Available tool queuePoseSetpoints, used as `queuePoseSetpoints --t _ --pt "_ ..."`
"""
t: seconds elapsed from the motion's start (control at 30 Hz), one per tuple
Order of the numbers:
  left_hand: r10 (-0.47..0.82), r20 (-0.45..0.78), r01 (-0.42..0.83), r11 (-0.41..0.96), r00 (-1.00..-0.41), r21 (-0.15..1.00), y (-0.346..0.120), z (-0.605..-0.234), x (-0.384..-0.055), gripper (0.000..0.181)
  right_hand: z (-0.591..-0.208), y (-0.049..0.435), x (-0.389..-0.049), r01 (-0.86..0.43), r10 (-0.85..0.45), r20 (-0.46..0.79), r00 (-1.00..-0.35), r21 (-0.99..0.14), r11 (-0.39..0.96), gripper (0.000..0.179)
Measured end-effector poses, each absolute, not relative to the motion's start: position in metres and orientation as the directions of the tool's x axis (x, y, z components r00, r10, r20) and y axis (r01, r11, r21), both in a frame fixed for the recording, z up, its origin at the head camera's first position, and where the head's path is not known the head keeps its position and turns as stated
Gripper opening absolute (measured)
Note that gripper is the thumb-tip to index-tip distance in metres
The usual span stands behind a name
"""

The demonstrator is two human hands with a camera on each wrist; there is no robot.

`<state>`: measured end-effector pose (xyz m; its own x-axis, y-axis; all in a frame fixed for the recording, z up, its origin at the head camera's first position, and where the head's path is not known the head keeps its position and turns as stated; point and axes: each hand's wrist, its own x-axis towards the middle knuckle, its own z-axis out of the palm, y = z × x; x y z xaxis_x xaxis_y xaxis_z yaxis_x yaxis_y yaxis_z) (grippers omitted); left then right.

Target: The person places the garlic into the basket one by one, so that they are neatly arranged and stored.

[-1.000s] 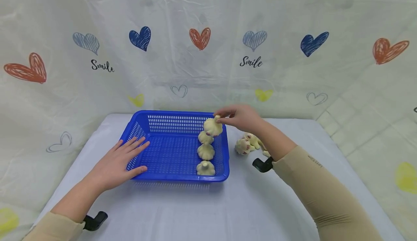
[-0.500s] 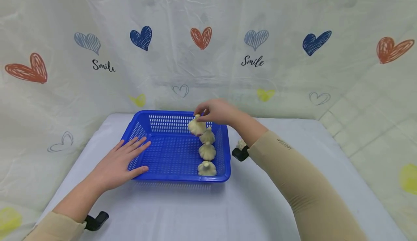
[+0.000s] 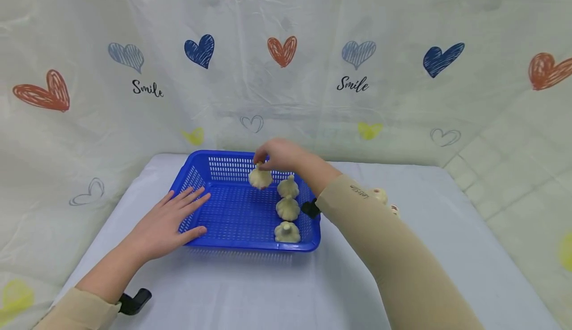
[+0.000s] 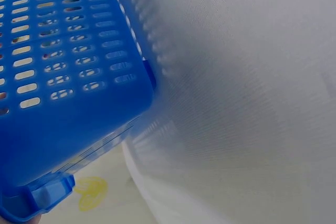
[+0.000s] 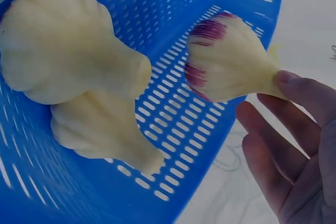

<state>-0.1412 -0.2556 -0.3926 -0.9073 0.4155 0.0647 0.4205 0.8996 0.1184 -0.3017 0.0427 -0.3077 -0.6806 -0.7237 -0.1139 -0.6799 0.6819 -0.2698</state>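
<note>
Pale, crinkled plastic sheeting (image 3: pixel 308 111) printed with hearts is forming the backdrop, and a white cloth-covered surface (image 3: pixel 250 290) is stretching out in front of it. On it, a blue rectangular slotted plastic basket (image 3: pixel 237 244) is standing upright, one long side facing the person. Two bare hands are reaching to it from beige sleeves (image 3: pixel 384 240). The left hand (image 3: pixel 167 226) is lying with fingers spread over the left rim, gripping nothing that shows and probably steadying the basket. The right hand (image 3: pixel 281 155) is reaching over the far part, pinching a stem between thumb and finger. Three cream-coloured, rounded garlic bulbs (image 3: pixel 288 208) are lining the basket's right side from front to back, while more bulbs (image 3: pixel 380 195) are lying on the surface to the right, partly hidden behind the right sleeve. Hanging from the pinch, a single purple-streaked cream garlic bulb (image 3: pixel 260 177) is hovering inside the basket near the far wall, just left of the rearmost bulb and apart from it. Setting bulbs out seems to be the step in hand, perhaps starting a second row; the next move is likely calling for lowering this one onto the slotted floor and loosening the pinch without knocking its neighbour.
</note>
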Motion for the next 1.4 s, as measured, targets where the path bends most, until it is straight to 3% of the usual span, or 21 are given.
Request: queuePoseSetpoints --t 0.6,1.03,1.4 --pt "0.433 0.099 0.442 0.890 -0.896 0.112 -0.254 -0.395 -0.142 0.078 -0.329 0.039 -0.309 -0.653 -0.678 -0.281 -0.680 -0.190 0.733 0.021" --pt "0.426 0.066 0.431 0.896 -0.902 0.105 -0.255 -0.394 -0.142 0.080 -0.337 0.033 -0.311 -0.706 -0.691 -0.271 -0.670 -0.056 0.706 0.020" --pt "0.428 0.086 0.436 0.894 -0.900 0.108 -0.256 -0.393 -0.142 0.079 -0.333 0.031 -0.311 -0.681 -0.660 -0.305 -0.687 -0.049 0.731 0.022"
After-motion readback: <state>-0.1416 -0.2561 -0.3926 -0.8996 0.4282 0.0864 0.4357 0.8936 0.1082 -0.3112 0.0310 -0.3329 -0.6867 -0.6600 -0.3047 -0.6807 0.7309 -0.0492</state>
